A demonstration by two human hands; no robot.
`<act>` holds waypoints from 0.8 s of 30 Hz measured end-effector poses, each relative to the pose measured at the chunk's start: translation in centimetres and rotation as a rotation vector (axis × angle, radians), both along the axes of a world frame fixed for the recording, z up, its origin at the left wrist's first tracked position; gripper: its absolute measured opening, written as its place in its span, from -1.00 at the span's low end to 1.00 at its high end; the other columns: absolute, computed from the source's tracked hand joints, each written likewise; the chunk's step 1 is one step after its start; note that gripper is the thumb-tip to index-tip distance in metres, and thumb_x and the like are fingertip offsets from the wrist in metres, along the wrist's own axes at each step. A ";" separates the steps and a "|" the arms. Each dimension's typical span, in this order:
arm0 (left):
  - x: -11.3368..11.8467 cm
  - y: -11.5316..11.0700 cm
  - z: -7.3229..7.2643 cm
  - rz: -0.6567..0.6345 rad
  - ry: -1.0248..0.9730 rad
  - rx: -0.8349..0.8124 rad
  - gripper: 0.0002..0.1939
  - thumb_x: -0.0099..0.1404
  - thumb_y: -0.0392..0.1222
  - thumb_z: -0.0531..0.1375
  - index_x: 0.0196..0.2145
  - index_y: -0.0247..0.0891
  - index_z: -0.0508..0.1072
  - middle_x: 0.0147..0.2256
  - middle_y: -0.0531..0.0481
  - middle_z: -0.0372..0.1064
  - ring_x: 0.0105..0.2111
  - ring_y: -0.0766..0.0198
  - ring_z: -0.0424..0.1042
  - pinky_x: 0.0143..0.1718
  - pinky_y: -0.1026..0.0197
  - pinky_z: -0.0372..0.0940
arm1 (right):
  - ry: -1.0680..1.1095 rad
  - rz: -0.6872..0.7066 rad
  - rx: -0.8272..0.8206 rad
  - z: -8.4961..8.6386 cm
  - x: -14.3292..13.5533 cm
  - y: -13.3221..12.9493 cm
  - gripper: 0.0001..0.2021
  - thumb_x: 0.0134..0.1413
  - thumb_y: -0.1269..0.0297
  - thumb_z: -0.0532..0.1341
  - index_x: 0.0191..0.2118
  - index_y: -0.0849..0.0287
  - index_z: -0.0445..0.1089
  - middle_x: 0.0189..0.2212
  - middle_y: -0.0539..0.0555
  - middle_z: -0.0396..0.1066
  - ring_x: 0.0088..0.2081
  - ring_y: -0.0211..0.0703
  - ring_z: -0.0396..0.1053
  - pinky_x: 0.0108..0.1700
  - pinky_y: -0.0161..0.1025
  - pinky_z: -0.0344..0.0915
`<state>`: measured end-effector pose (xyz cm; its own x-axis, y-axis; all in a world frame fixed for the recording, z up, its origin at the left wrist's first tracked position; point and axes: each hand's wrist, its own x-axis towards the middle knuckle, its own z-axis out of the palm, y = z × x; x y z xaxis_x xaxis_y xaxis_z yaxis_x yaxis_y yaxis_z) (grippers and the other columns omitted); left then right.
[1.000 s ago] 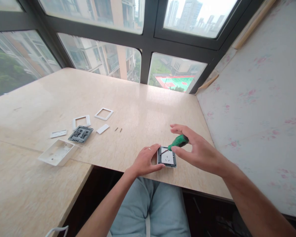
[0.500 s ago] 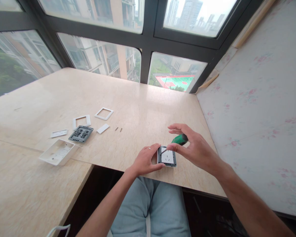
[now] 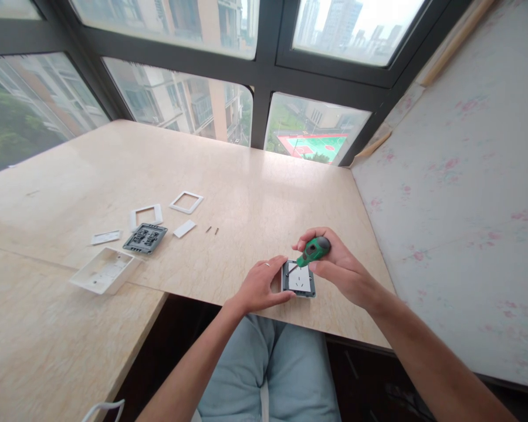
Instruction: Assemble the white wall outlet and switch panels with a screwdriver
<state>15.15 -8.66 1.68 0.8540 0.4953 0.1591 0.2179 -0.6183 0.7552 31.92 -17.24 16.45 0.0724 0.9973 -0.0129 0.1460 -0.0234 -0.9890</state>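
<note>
A wall socket (image 3: pixel 300 279) with a white face and dark grey frame lies near the counter's front edge. My left hand (image 3: pixel 260 286) grips it from the left, thumb along the near side and fingers along the far side. In my right hand (image 3: pixel 334 258) is a screwdriver (image 3: pixel 313 251) with a green and black handle, held between thumb and fingers. Its shaft slants down to the left, and the tip meets the left side of the socket's frame, at what looks like a screw. The underside of the socket is hidden.
Left on the counter (image 3: pixel 229 176) are a white box (image 3: pixel 103 271), a dark grey socket frame (image 3: pixel 145 238), two white cover frames (image 3: pixel 186 202), white plates (image 3: pixel 185 228) and two screws (image 3: pixel 216 231). A papered wall (image 3: pixel 449 205) stands at right, windows behind.
My right hand has turned about the screwdriver and its fingers have closed in, so more of the handle shows. The left hand and socket are nearly unmoved.
</note>
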 end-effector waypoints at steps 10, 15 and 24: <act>-0.1 0.0 -0.1 0.003 0.002 0.012 -0.16 0.23 0.17 0.31 0.35 -0.12 0.12 0.30 -0.22 0.24 0.27 -0.13 0.28 0.24 -0.16 0.20 | -0.157 -0.121 0.090 -0.2 0.9 -0.5 -0.68 0.10 0.11 0.39 -0.09 0.09 0.39 -0.14 0.13 0.54 -0.05 0.01 0.53 0.01 0.01 0.51; -0.1 0.1 -0.2 0.005 -0.001 0.021 -0.17 0.25 0.15 0.30 0.35 -0.12 0.12 0.30 -0.22 0.25 0.27 -0.12 0.28 0.24 -0.17 0.19 | -0.292 -0.115 0.122 0.1 1.0 -0.5 -0.69 0.14 0.11 0.37 -0.04 0.08 0.43 -0.02 0.16 0.52 0.04 0.01 0.50 0.13 0.03 0.45; -0.2 0.1 -0.5 0.011 0.004 0.019 -0.20 0.28 0.17 0.27 0.34 -0.14 0.12 0.31 -0.23 0.22 0.28 -0.14 0.26 0.24 -0.19 0.19 | -0.383 -0.036 0.128 0.3 1.5 -0.8 -0.67 0.18 0.19 0.32 0.06 0.00 0.42 0.25 0.16 0.36 0.31 0.06 0.26 0.32 0.11 0.22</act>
<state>14.96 -8.53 1.20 0.8493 0.5014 0.1651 0.2276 -0.6300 0.7425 33.41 -18.06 16.76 0.0824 0.9858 0.1462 0.5058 0.0850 -0.8585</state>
